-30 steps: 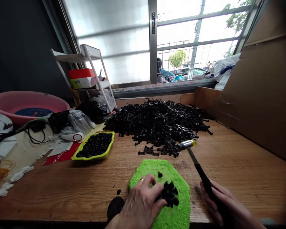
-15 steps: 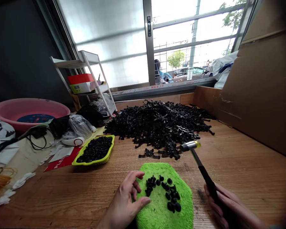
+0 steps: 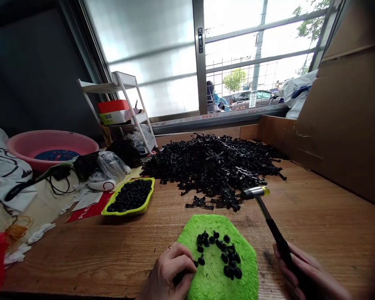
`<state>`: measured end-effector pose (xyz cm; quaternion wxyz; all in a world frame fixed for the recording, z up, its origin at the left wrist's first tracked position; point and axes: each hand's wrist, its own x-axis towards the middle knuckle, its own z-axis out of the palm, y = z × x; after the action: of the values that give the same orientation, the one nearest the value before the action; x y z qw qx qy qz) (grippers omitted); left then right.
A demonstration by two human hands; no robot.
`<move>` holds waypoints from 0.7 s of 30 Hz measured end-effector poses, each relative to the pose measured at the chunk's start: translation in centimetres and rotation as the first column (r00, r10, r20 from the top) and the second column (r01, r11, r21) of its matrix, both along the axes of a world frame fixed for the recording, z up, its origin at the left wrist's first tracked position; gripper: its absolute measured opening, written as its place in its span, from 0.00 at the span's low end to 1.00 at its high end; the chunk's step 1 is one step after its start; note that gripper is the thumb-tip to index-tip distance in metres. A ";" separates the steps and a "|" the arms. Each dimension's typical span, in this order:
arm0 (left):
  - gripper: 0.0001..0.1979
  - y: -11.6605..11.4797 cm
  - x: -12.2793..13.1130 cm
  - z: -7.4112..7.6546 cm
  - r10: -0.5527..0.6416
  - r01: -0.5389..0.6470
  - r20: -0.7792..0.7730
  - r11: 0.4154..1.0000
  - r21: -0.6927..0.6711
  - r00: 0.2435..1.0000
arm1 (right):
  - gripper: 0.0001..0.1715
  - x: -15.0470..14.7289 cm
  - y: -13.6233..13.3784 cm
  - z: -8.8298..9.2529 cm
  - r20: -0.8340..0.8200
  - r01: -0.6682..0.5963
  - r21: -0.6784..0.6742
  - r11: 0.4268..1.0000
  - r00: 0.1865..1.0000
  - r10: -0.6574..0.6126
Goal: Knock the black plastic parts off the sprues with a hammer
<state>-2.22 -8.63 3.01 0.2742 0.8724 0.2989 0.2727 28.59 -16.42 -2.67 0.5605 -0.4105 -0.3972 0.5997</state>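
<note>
My left hand (image 3: 171, 273) is closed at the left edge of a green fuzzy mat (image 3: 212, 283), its fingers pinched on a small black piece (image 3: 196, 263). Several black mushroom-shaped pieces (image 3: 233, 261) stand and lie on the mat, one of them (image 3: 201, 260) just right of my fingertips. At the lower right, my right hand (image 3: 306, 271) is wrapped round the black handle of a hammer (image 3: 276, 235). The hammer's metal head with a yellow tip points up and left, near the black bracket-like parts (image 3: 226, 199).
A large heap of black parts (image 3: 212, 160) covers the back of the table. To the left sits a yellow-green tray (image 3: 146, 203) full of black pieces. Further off are a pink basin (image 3: 78, 141), a white rack (image 3: 125, 81) and a cardboard sheet (image 3: 346, 121) at right.
My left hand has closed from an open pose onto a small black piece. One black piece now stands apart near its fingertips. The view has shifted slightly; my right hand keeps its hold.
</note>
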 end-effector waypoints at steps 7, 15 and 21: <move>0.08 0.3 0.5 0.3 0.135 -0.134 0.038 0.990 -0.034 0.990 | 0.22 -0.1 -0.1 0.9 -0.010 0.009 -0.024 1.000 1.000 -0.009; 0.08 0.1 -0.5 -0.6 -0.019 0.019 0.004 0.996 0.085 1.000 | 0.21 -0.3 0.0 0.3 -0.064 0.050 -0.031 0.998 0.997 -0.052; 0.06 0.0 0.6 -0.1 0.125 -0.123 -0.011 0.988 0.095 0.992 | 0.18 -0.4 -0.1 0.3 -0.095 0.081 -0.065 0.995 0.992 -0.087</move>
<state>-1.63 -8.68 2.86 0.2128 0.8663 0.3419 0.2954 28.16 -16.56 -2.40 0.5913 -0.4140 -0.3332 0.6066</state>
